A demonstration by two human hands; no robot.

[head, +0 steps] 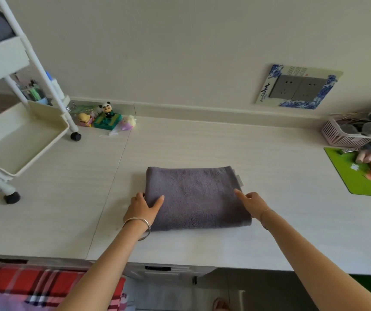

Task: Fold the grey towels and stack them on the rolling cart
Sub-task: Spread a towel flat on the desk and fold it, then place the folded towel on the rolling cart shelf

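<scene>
- Head view: folded towel (193,198) lies flat mid-bench (202,142), close to the person.
- Left hand (143,208) grips its left edge, thumb on top; right hand (253,204) touches the right edge, grip not discernible.
- Step, as judged: folding near complete; next, lift level and carry left to cart (20,135).
- Toys (107,118), basket (346,133) and mat (355,176) lie off that path.

Panda figurine (106,108) at back edge of tabletop (202,142). Pink basket (337,134), green mat (346,171) at right edge. 2 grey wall sockets (296,87).
</scene>
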